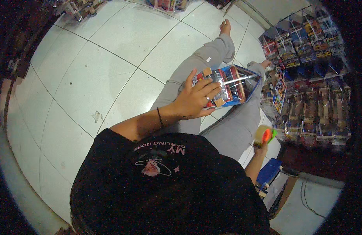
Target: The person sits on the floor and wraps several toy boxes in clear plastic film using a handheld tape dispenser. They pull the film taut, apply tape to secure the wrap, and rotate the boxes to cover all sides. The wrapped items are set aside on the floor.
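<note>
A clear-wrapped toy package (237, 84) with blue and red printed card rests across my grey-trousered legs. Two tan tape pieces (219, 102) show on its near end. My left hand (198, 95) grips that end, its fingers over the top and its thumb along the lower side. On the right, away from the package, my right hand (260, 149) is closed on a tape dispenser (264, 135) with a tan roll, an orange centre and a green part. Some of the right fingers are hidden behind it.
Packaged toys (306, 39) in clear wrap stand in rows at the right, with brown packaged toys (318, 105) nearer. Another colourful package (280, 92) lies beside my right leg. More packages (165, 4) sit at the far edge of the white tiled floor (110, 74). A blue item (269, 171) lies by my right elbow.
</note>
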`<move>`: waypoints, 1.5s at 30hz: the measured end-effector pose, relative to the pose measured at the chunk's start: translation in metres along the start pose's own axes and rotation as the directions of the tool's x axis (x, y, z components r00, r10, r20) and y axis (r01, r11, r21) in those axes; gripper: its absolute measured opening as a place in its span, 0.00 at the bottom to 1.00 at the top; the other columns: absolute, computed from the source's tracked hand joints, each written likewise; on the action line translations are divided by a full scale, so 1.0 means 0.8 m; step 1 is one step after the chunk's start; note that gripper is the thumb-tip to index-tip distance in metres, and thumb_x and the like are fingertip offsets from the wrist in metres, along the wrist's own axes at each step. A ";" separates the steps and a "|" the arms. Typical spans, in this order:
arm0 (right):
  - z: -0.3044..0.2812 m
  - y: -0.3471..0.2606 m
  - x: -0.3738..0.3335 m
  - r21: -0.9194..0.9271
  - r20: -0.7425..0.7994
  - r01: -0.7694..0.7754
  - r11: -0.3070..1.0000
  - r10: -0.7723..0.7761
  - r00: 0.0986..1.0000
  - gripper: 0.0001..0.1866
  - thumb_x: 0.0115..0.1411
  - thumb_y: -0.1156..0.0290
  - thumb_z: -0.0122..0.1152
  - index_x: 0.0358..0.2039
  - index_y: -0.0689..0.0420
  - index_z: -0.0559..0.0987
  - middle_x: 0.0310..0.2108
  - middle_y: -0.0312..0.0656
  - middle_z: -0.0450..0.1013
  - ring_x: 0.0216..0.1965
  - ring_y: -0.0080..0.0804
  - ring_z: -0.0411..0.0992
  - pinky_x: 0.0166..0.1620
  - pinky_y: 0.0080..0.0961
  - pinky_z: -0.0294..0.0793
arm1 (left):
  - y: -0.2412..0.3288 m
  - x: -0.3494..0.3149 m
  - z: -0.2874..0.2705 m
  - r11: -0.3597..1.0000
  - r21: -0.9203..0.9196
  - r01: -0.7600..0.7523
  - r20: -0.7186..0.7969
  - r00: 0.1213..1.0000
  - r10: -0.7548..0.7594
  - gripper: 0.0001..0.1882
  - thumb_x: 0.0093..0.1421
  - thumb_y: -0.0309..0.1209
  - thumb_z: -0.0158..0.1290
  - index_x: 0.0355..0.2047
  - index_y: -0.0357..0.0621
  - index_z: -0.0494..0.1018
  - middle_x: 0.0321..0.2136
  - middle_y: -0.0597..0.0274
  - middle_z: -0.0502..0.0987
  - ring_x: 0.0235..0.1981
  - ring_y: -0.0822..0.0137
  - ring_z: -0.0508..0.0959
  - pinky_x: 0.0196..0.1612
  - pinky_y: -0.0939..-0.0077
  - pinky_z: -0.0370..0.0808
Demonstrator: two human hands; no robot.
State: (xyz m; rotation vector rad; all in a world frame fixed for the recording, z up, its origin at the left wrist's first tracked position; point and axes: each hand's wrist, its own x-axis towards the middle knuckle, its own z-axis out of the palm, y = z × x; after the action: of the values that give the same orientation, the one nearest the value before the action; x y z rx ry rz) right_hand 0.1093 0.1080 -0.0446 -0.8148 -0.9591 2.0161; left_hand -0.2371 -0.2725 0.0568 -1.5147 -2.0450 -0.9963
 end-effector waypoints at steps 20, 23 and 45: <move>0.666 -0.010 0.004 -0.373 0.713 0.895 -0.243 0.542 0.445 0.13 0.46 0.65 0.58 0.30 0.58 0.82 0.29 0.52 0.76 0.32 0.42 0.75 0.37 0.33 0.74 | 0.000 -0.005 0.003 0.999 -0.029 0.023 0.007 1.000 -0.023 0.36 0.45 0.46 0.61 0.54 0.48 0.68 0.50 0.64 0.71 0.51 0.63 0.68 0.55 0.48 0.52; 0.685 -0.009 0.003 -0.383 0.614 0.884 -0.267 0.642 0.460 0.15 0.42 0.65 0.59 0.29 0.62 0.81 0.28 0.49 0.75 0.28 0.37 0.73 0.35 0.31 0.72 | 0.000 -0.005 0.002 0.999 -0.024 0.023 0.019 1.000 -0.022 0.35 0.45 0.46 0.61 0.54 0.48 0.68 0.51 0.65 0.71 0.50 0.63 0.68 0.55 0.48 0.52; 0.436 -0.038 -0.217 -0.692 0.721 0.716 -0.091 -0.050 0.691 0.24 0.44 0.70 0.65 0.45 0.59 0.78 0.41 0.49 0.67 0.44 0.43 0.69 0.49 0.32 0.68 | -0.005 -0.004 0.001 0.993 -0.107 -0.049 -0.044 0.998 0.044 0.26 0.42 0.40 0.63 0.42 0.44 0.73 0.43 0.61 0.74 0.45 0.60 0.71 0.57 0.56 0.59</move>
State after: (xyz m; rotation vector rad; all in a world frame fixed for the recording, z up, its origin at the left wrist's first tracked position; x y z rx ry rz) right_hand -0.0616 -0.1446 0.1994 -0.4017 -2.7127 0.5875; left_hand -0.2395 -0.2745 0.0533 -1.5749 -1.9468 -1.1270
